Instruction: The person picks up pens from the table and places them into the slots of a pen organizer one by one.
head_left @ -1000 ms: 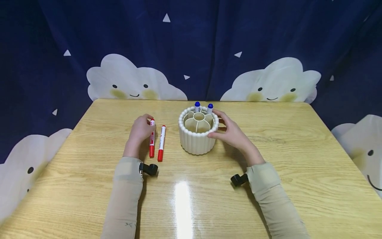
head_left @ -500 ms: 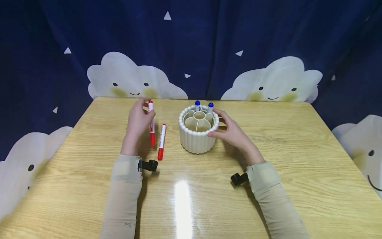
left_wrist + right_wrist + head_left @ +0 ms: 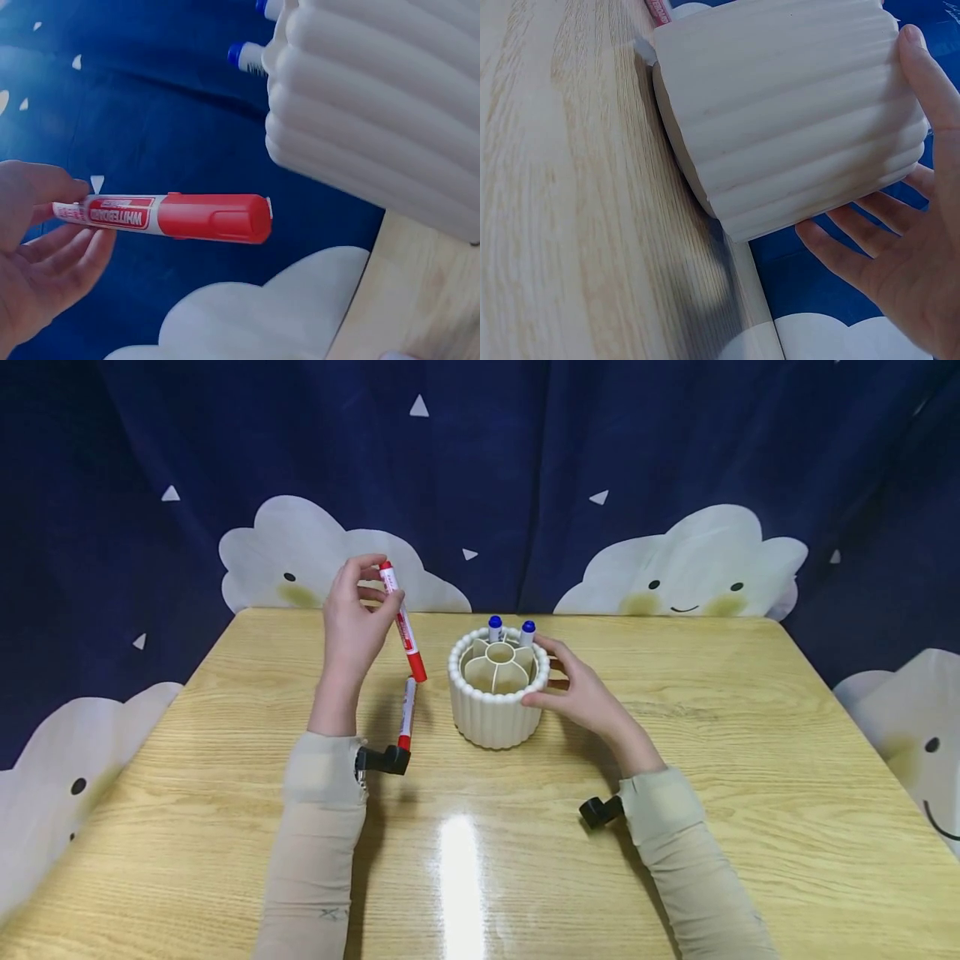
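In the head view my left hand [image 3: 358,610] pinches a red whiteboard marker [image 3: 402,622] by its upper end, above the table. The marker is tilted, red cap down, and points toward the pen holder; the left wrist view shows its label and cap [image 3: 217,217]. A second red marker [image 3: 408,710] lies on the table below, its lower end partly hidden by the wrist camera. The white ribbed pen holder [image 3: 495,718] stands upright, with two blue-capped markers [image 3: 528,633] in its back compartments. My right hand [image 3: 581,689] grips its right side, thumb at the front rim and fingers behind.
The holder's divider has a round centre [image 3: 500,652] with petal-shaped compartments about it. A wooden table [image 3: 750,735] lies under everything. Behind its far edge hangs a dark blue curtain [image 3: 480,468] with white clouds. A black camera [image 3: 600,812] juts from the right wrist.
My left hand has lifted the red marker off the table, raised it away from me and tilted its capped end toward the holder. The right hand and pen holder have stayed put.
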Tool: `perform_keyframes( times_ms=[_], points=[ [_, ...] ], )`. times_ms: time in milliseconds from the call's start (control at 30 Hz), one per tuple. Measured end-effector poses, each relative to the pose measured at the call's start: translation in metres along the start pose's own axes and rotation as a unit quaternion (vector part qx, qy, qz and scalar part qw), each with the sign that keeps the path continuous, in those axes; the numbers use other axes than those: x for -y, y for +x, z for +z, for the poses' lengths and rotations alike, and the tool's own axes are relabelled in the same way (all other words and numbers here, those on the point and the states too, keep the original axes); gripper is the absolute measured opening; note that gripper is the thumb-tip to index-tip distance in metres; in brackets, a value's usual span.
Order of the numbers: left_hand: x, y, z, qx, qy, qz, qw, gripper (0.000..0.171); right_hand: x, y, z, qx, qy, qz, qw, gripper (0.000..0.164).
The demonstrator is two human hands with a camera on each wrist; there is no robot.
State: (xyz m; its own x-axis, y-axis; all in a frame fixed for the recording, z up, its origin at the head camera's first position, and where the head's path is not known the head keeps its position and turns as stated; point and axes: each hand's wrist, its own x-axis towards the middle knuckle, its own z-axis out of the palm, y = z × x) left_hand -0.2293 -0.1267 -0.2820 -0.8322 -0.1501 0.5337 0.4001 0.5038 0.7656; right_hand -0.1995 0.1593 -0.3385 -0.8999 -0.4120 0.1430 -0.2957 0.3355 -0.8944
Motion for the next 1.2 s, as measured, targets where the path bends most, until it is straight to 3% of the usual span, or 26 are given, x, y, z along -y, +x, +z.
perform_keyframes(
  times_ms=[167, 267, 433, 667, 900, 1200],
  points=[
    [-0.014, 0.001, 0.006, -0.043, -0.023, 0.049, 0.9976, 0.038, -0.001, 0.000, 0.000, 0.001, 0.000, -0.001, 1.000, 0.082],
    [-0.023, 0.000, 0.012, -0.052, -0.051, 0.072, 0.9947, 0.039, -0.001, 0.000, 0.000, -0.002, 0.000, 0.001, 1.000, 0.082],
    [-0.032, -0.003, 0.023, -0.028, -0.063, 0.094, 0.9932, 0.039, -0.001, 0.000, 0.000, -0.001, -0.001, 0.001, 1.000, 0.082],
    [-0.031, -0.008, 0.038, -0.008, -0.048, 0.115, 0.9921, 0.036, 0.000, 0.000, 0.000, -0.001, -0.005, 0.004, 1.000, 0.081],
    [-0.027, -0.017, 0.051, 0.020, -0.073, 0.105, 0.9916, 0.033, 0.001, 0.000, 0.000, 0.003, -0.006, 0.006, 1.000, 0.081],
    [-0.014, -0.029, 0.062, 0.066, -0.062, 0.113, 0.9895, 0.032, 0.001, -0.001, 0.000, 0.003, -0.003, 0.001, 1.000, 0.081]
  ],
)
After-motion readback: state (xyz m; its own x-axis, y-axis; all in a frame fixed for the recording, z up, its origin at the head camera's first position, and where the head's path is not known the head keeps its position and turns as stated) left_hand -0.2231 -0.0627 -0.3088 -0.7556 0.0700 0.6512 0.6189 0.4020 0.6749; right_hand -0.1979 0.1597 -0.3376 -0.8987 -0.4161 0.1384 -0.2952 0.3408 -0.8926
